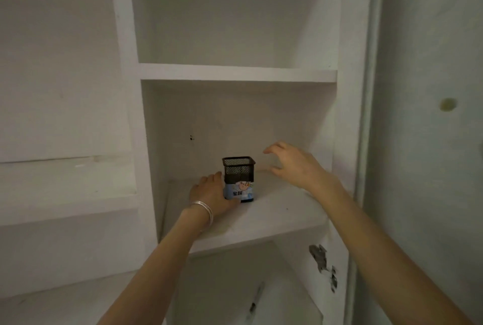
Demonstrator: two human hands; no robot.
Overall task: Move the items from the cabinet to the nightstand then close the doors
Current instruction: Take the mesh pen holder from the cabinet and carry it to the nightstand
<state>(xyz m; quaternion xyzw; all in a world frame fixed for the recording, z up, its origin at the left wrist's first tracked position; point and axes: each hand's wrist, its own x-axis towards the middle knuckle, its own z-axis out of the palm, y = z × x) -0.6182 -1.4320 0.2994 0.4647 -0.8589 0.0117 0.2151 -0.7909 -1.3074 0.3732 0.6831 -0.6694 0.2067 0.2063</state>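
Mesh holder (239,181), black wire on top with a pale blue printed label round its lower half, stands upright on the middle shelf (274,217) of the open cabinet (125,37), a little toward 9 o'clock of the shelf's centre.

From the head camera, my one view, I judge I am at the pick-up step: the item has not left the cabinet and the nightstand is out of sight. My left hand (210,192), with a thin bracelet (203,209) at the wrist, is against the holder's 9 o'clock side. The thumb lies across the front of its base and the fingers reach round behind, so it looks clamped on the lower half. My right hand (295,165) hangs at 3 o'clock of the holder, clear of it, its fingers (274,147) spread and lightly hooked, holding nothing.

Next I would either bring the right hand in to steady the far side or simply lift with the left, keeping the holder level. Then I would draw it out toward 6 o'clock, clear of the shelf edge.
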